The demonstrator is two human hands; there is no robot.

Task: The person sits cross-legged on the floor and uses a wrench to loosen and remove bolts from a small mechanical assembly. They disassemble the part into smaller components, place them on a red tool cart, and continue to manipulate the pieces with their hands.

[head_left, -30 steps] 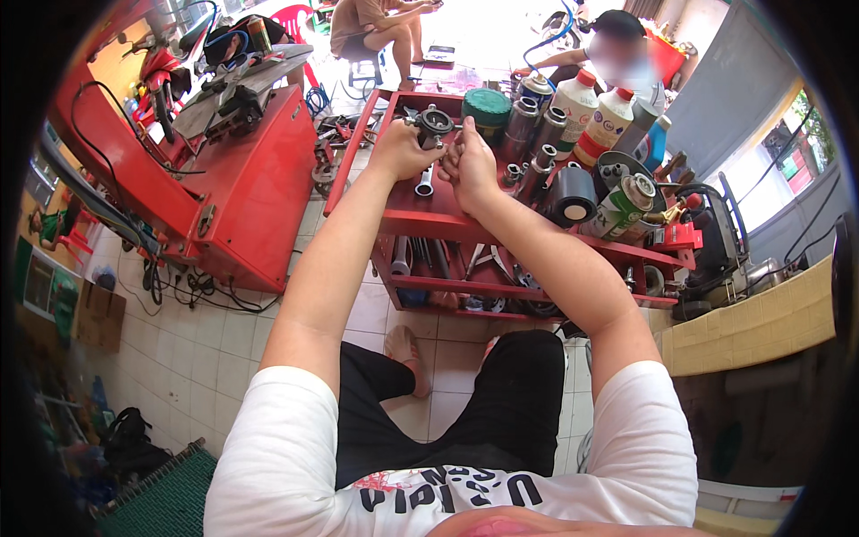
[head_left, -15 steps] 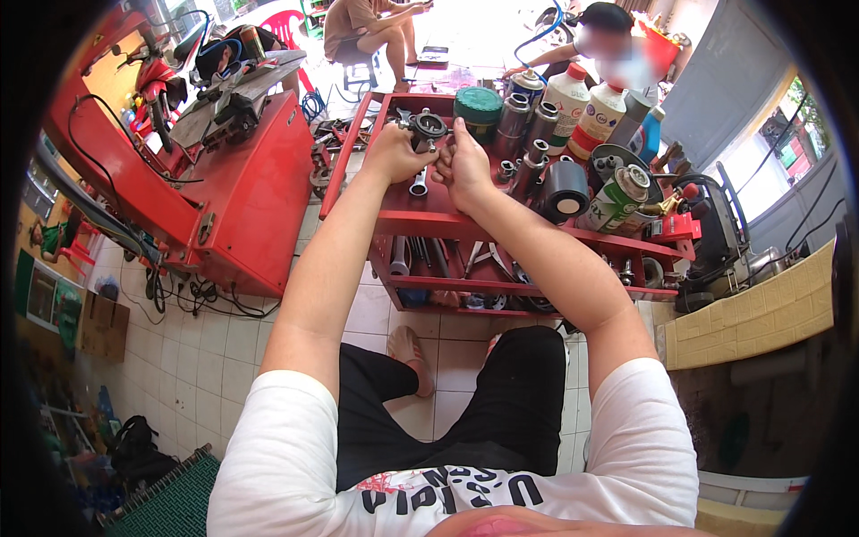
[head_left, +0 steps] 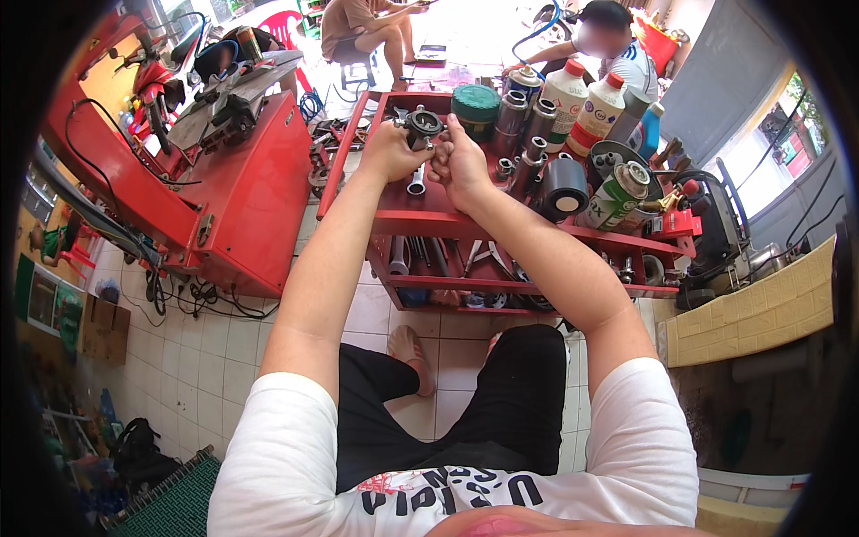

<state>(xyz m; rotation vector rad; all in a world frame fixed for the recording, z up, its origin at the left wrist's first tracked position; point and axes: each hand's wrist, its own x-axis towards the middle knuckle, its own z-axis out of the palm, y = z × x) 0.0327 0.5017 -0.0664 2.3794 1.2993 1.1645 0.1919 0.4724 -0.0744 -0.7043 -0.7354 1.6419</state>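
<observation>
A dark round metal part [head_left: 422, 124] with small silver fittings is held over the top tray of a red tool cart [head_left: 403, 210]. My left hand [head_left: 390, 154] grips its left and lower side. My right hand [head_left: 462, 166] is closed at the right side, thumb raised and curled fingers against a fitting. A silver wrench [head_left: 416, 183] lies just below. Right of my hands stand a green tub [head_left: 476, 109], several steel sockets [head_left: 529, 161], a dark cylinder [head_left: 563, 192] and white bottles [head_left: 565, 105].
A red machine [head_left: 252, 206] with cables stands left. Tools fill the cart's lower shelves. A seated person [head_left: 362, 31] and a crouching co-worker [head_left: 617, 63] are beyond the cart. A black wheeled machine [head_left: 716, 233] and a yellow padded panel [head_left: 752, 313] are right.
Both hands and the round part have shifted slightly left, keeping the same grip. The co-worker at the right has moved their head a little to the left.
</observation>
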